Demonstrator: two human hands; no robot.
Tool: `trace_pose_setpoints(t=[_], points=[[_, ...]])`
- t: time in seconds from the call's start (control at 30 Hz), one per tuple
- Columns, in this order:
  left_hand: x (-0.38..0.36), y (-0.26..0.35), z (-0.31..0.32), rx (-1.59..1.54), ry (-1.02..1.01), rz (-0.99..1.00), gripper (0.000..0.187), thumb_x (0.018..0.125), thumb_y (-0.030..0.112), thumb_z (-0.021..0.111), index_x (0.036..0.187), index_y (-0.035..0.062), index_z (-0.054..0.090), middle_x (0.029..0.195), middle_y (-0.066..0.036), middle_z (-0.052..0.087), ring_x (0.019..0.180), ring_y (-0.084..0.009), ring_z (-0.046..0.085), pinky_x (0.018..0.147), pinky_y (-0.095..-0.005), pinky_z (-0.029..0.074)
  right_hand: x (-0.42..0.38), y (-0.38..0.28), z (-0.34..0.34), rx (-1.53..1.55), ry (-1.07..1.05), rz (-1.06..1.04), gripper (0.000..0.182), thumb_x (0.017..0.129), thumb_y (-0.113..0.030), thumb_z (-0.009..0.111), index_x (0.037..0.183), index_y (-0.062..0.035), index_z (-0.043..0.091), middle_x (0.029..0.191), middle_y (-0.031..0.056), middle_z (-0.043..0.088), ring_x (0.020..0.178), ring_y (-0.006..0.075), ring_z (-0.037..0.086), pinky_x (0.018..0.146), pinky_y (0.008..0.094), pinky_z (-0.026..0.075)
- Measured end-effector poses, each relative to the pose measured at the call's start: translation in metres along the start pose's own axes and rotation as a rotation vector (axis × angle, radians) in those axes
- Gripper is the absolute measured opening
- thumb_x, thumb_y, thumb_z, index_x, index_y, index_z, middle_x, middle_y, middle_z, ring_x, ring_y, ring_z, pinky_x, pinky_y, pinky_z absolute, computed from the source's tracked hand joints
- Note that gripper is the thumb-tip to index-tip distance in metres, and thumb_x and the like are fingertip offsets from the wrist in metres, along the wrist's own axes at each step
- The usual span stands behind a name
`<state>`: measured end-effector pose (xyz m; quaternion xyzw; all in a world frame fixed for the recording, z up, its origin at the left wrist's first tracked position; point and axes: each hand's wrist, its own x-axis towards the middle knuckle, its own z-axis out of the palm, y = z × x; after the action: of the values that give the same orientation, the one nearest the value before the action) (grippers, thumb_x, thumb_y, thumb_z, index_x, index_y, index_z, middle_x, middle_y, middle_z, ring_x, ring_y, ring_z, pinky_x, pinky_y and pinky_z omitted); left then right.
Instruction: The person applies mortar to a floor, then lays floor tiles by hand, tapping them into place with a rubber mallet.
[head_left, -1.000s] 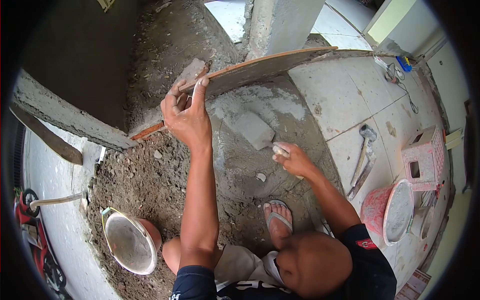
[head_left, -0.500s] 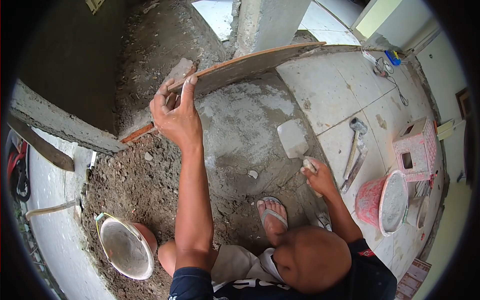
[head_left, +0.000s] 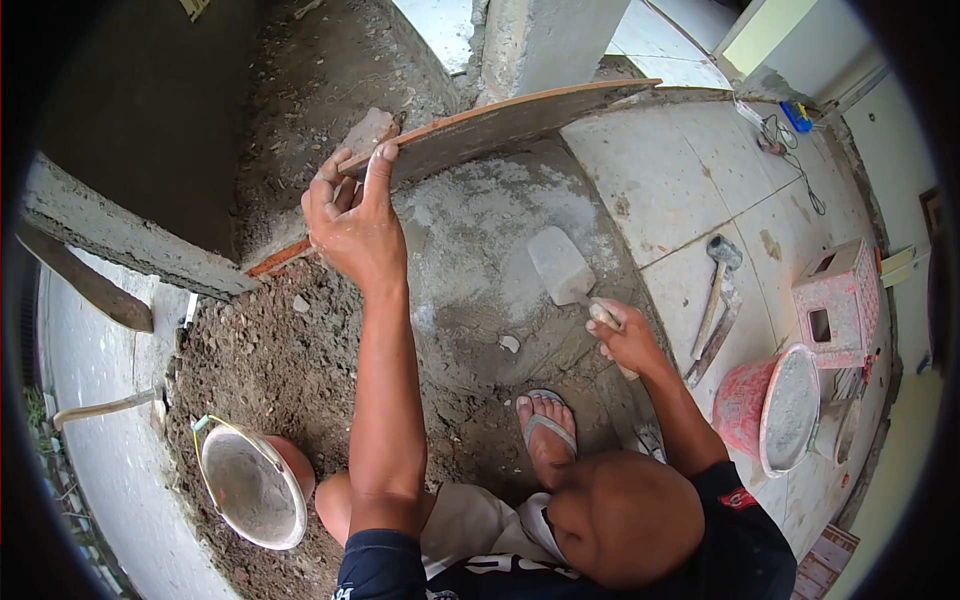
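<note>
A large tile [head_left: 520, 118] with an orange-brown edge is tilted up at the far side of the grey mortar bed [head_left: 470, 235]. My left hand [head_left: 358, 225] grips its near left end, thumb on one side and fingers on the other. Closed round a wooden handle, my right hand [head_left: 635, 343] holds a trowel [head_left: 560, 263], whose flat, mortar-smeared blade lies over the right part of the bed. A small pale chip [head_left: 510, 344] rests on the mortar between my arms, close to my sandalled foot [head_left: 548, 428].
Loose soil [head_left: 275, 350] spreads at left, with a mortar-stained bucket [head_left: 255, 487] on it. On the white floor tiles [head_left: 668, 205] to the right lie a mallet [head_left: 718, 275], a red tub of grey mix [head_left: 790, 410] and a pink stool [head_left: 835, 305]. A concrete pillar [head_left: 550, 45] stands behind the tile.
The trowel has moved left and a little up over the mortar, its blade turning, and my right hand has gone with it. My left hand keeps its hold on the tile.
</note>
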<state>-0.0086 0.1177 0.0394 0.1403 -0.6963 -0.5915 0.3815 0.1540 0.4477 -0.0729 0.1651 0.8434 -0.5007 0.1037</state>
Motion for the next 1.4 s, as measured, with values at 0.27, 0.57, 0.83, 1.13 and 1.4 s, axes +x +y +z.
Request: trace_pose_setpoints(t=[0.27,0.57,0.83,1.13,1.4], points=[[-0.004,-0.001,-0.001,0.076,0.017,0.012,0.046,0.084,0.032,0.089,0.116,0.0029,0.074,0.109,-0.009,0.060,0.095,-0.0217,0.070,0.072,-0.0314,0.058,-0.060,0.019,-0.023,0.035,0.148,0.251,0.049,0.096,-0.018,0.071,0.139,0.0001,0.058,0.089,0.0065,0.069,0.055,0.0124,0.058,0.053,0.0305,0.049],[-0.001,0.006,-0.005,0.147,0.005,-0.002,0.045,0.081,0.034,0.090,0.113,0.0064,0.075,0.113,-0.011,0.064,0.099,-0.0273,0.071,0.085,-0.0386,0.057,-0.030,0.003,0.023,-0.188,-0.197,-0.048,0.053,0.093,-0.027,0.072,0.138,-0.0025,0.061,0.111,0.0192,0.072,0.093,0.0307,0.069,0.084,0.0371,0.053],[-0.002,0.007,-0.008,0.121,0.012,-0.005,0.046,0.078,0.035,0.091,0.112,0.0073,0.076,0.109,-0.011,0.063,0.094,-0.0262,0.069,0.080,-0.0408,0.057,-0.060,-0.018,0.037,-0.362,-0.100,-0.101,0.052,0.092,-0.027,0.072,0.137,-0.0032,0.062,0.113,0.0218,0.072,0.097,0.0318,0.071,0.088,0.0403,0.054],[-0.005,0.002,-0.011,-0.074,0.079,-0.046,0.044,0.077,0.028,0.086,0.114,0.0088,0.071,0.108,-0.012,0.060,0.094,-0.0371,0.066,0.079,-0.0468,0.054,-0.079,-0.104,-0.034,-0.157,0.213,-0.759,0.050,0.100,-0.013,0.063,0.145,0.0047,0.052,0.097,0.0043,0.059,0.075,0.0077,0.049,0.060,0.0213,0.038],[-0.013,-0.006,0.007,-0.137,0.103,-0.060,0.052,0.081,0.022,0.084,0.125,0.0055,0.062,0.115,-0.014,0.055,0.104,-0.0402,0.064,0.085,-0.0500,0.053,-0.134,-0.370,0.200,-0.950,-0.554,-1.376,0.053,0.081,-0.001,0.067,0.134,-0.0002,0.064,0.108,0.0220,0.068,0.095,0.0410,0.068,0.087,0.0424,0.053]])
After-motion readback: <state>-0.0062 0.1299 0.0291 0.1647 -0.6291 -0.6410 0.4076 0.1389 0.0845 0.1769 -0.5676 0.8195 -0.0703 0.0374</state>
